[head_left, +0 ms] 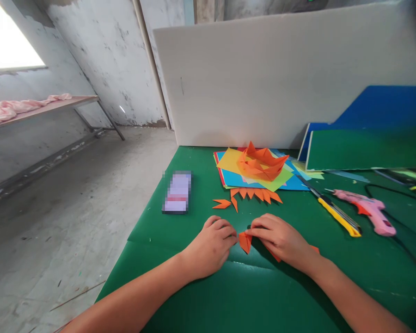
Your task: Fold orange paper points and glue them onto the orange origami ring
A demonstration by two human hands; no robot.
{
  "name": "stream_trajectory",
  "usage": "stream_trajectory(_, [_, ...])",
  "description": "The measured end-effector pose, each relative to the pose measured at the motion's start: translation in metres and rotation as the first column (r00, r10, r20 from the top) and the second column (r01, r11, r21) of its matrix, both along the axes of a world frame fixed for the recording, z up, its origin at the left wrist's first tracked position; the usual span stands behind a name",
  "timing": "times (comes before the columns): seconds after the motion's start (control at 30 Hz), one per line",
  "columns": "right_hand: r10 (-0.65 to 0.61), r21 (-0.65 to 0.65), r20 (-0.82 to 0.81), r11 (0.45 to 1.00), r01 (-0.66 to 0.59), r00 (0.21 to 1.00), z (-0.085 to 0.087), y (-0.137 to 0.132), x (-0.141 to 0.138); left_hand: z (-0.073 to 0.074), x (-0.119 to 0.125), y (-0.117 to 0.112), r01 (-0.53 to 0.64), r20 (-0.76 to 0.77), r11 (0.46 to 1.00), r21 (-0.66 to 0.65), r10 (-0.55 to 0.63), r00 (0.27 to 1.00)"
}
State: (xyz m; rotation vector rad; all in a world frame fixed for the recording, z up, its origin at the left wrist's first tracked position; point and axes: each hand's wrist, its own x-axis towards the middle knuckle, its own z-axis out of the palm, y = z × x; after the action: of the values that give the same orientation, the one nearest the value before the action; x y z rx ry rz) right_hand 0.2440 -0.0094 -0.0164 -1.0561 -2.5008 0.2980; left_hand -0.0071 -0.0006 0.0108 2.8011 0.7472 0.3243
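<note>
The right grip, fingertips closed, pinches the folded orange piece by its top. Just left of that, the left grip curls; its hold I cannot tell. Further left, the counter runs to its slanting edge.

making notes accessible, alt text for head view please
A person's right hand holds a small folded orange paper piece over a green table, the left hand close beside it. Nearby lie orange pieces, a larger orange paper form on coloured sheets, a yellow cutter and a pink glue gun.
</note>
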Motion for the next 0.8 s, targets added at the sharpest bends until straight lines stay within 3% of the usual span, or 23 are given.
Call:
stream_trajectory(0.33, [-0.028, -0.046, -0.085, 0.999, 0.024, 0.996, 0.004, -0.003, -0.006, 0.001, 0.002, 0.001, 0.038, -0.018, 0.999, 0.016, -0.038, 0.999])
stream_trajectory(0.53, [0.068, -0.162, -0.106, 0.983, -0.085, 0.992, 0.011, -0.009, -0.008, 0.001, -0.001, 0.004, 0.025, 0.003, 1.0, -0.008, -0.025, 1.0])
stream_trajectory(0.8, [0.058, -0.096, -0.02, 0.994, -0.06, 0.998, 0.012, -0.015, -0.019, -0.003, 0.0, 0.003, -0.018, 0.073, 0.999, -0.04, 0.021, 0.997])
